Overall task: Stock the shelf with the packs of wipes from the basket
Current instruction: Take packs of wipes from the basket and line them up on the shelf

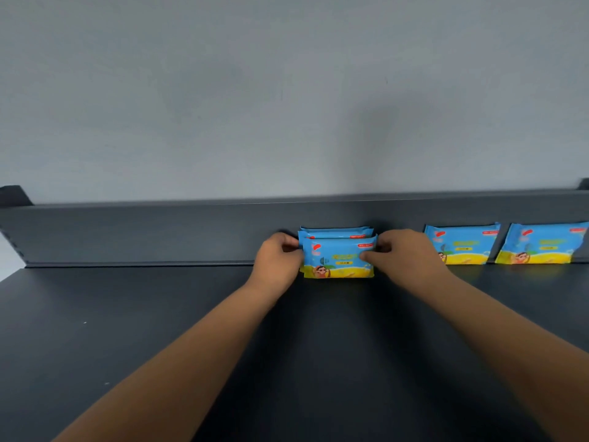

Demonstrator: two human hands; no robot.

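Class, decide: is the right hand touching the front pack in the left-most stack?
Touching. Head view: the right hand pinches the front pack, thumb across its face.

The left hand (277, 258) and the right hand (406, 253) are both bare. Just behind the fingers (384, 240), the back of each hand is broad, smooth and rounded, with the knuckles showing only as soft bumps. Further back from the fingers each hand narrows into a wrist, then widens into a bare forearm. The left forearm (178, 355) is a long, even taper. The right forearm (503, 323) looks thicker the farther it lies from the fingers. The right hand's thumb (371, 257) is blunt-tipped. Nails and skin lines are too blurred to tell.
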